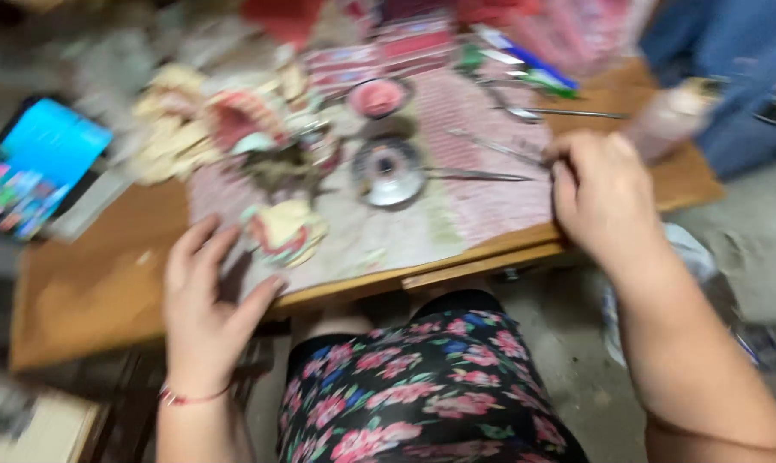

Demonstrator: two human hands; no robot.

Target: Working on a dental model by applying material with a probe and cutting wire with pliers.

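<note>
My left hand (201, 300) rests at the near edge of a wooden table (88, 291), fingers spread, holding nothing, just beside a cream and pink dental cast (285, 230). My right hand (598, 193) is curled at the right end of a striped cloth (482, 184), its fingertips at the handle of a thin metal tool (495, 147); the blur hides whether it grips it. A round metal dish (390, 171) lies between the hands, with a small pink-filled bowl (378, 97) behind it.
A tablet with a lit blue screen (32, 167) lies at the left. More casts (216, 120) pile at the back left. Metal instruments (559, 111) and a blue-green tube (525, 64) lie at the back right. A pale bottle (671, 116) stands right. My floral skirt (422, 386) is below.
</note>
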